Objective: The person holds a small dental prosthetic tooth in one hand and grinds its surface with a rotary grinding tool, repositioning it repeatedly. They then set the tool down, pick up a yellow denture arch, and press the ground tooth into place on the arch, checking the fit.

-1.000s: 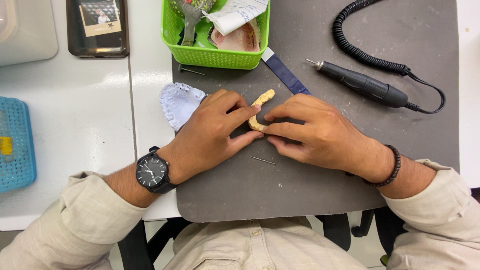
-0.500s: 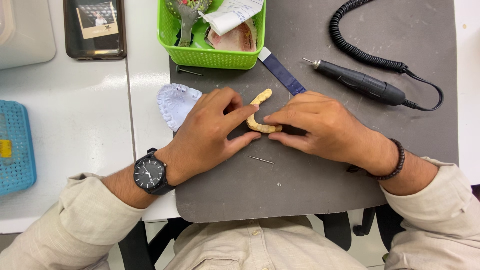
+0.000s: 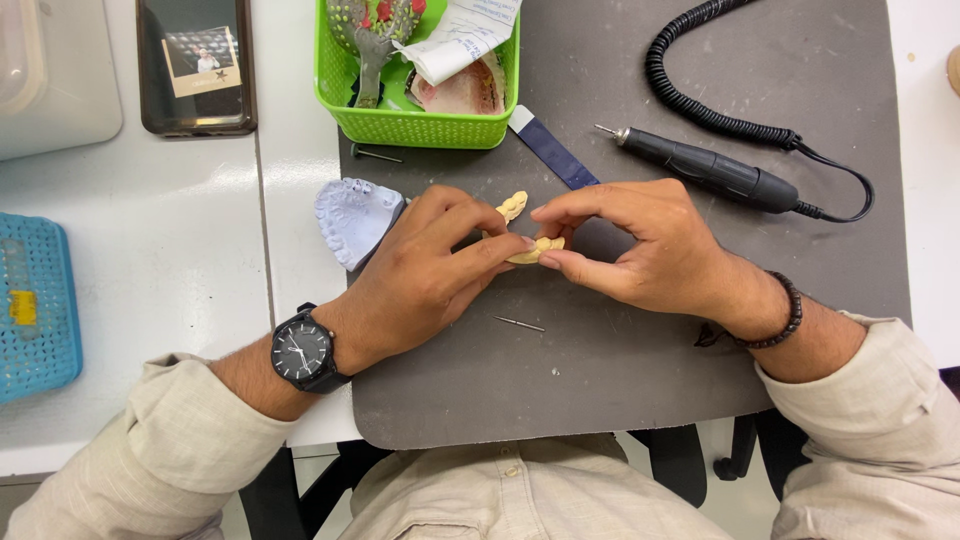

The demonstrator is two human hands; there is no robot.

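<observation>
Lifted slightly since before, both the left hand [image 3: 425, 270] and right hand [image 3: 640, 245] pinch a half-hidden tan dental cast [image 3: 530, 248]

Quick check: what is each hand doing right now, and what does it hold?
Left hand: closed, fingers pinching the tan dental cast over the grey mat.
Right hand: closed, pinching the same cast from the other side.

A tan, yellowish dental cast [image 3: 528, 247] sits at centre on a dark grey mat [image 3: 620, 380]. At nine o'clock lies a pale lilac-white cast [image 3: 352, 218]; at twelve, a bright green latticed basket [image 3: 400, 125]; at two, a black handpiece [image 3: 715, 172]; far left, a blue mesh tray [image 3: 35, 305].
</observation>
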